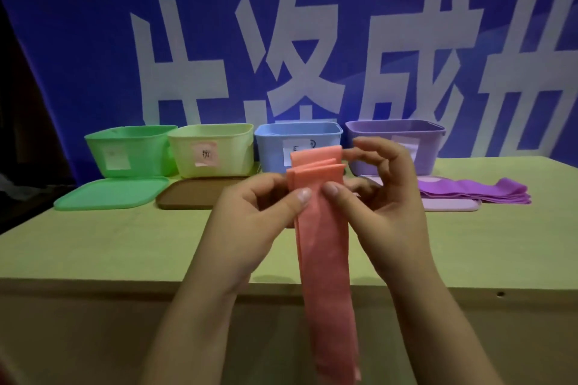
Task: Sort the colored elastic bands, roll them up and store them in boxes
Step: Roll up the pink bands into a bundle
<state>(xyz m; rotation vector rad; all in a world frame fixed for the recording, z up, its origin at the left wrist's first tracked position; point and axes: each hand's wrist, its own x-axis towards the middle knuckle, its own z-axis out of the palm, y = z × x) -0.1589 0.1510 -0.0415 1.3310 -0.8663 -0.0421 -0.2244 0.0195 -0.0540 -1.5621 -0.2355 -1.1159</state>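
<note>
Step in hand, as I judge it: rolling/folding the pink elastic band from its top end. To do it well: keep the edges lined up w/ each turn, keep light tension on the hanging tail so layers sit flat, and pinch the stack each time before re-gripping, else it springs open.

Both hands are up in front of the chest, above the table, close together and clamped on the band. Left hand: thumb pressed on the near face of the folded part, fingers behind it. Right hand: thumb just beside the left thumb on the same face, index and other fingers curled up by the top fold's right edge.

Band's top shows abt three stacked layers; the rest hangs straight down past the table edge, out of frame.

Behind: green box, yellow box, blue box, purple box, all open, lids lying in front. Purple bands lie piled on the table at right, near the purple box. Can't tell which box takes pink.
</note>
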